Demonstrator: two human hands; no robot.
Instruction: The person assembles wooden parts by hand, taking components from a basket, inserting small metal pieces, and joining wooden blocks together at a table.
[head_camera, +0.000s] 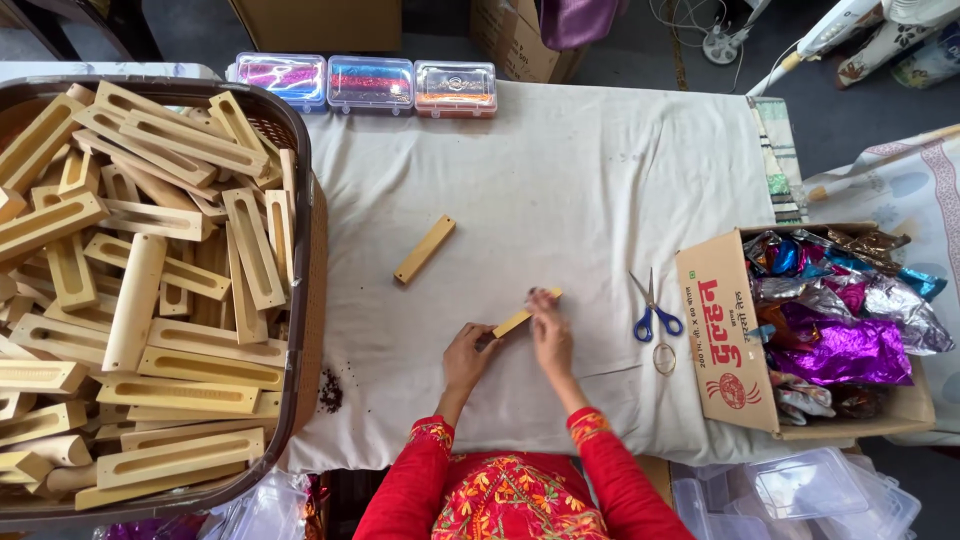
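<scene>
A person in red embroidered sleeves stands at a tabletop (560, 170) draped in a white cloth, both hands meeting on one small wooden block (522, 317) near the front edge. The left hand (467, 357) grips the block's lower end with fingers curled around it; the right hand (551, 335) pinches the upper end between its fingertips, so the block lies tilted between them, just above or on the cloth. A second wooden block (424, 249), flat and also lying at a slant, rests alone on the cloth, apart from the hands and farther from the person. At the left stands a large brown basket (300, 300) heaped with many similar pale wooden blocks, most showing a long slot. Beside the basket's near corner lies a small dark pile of crumbs (330, 391). To the right of the hands lie blue-handled scissors (651, 309), and just beyond them an open cardboard box (725, 340) filled with shiny foil wrappers (840, 310) in purple, blue and silver. Three clear plastic cases (370, 82) holding coloured contents sit in a row along the far edge.
</scene>
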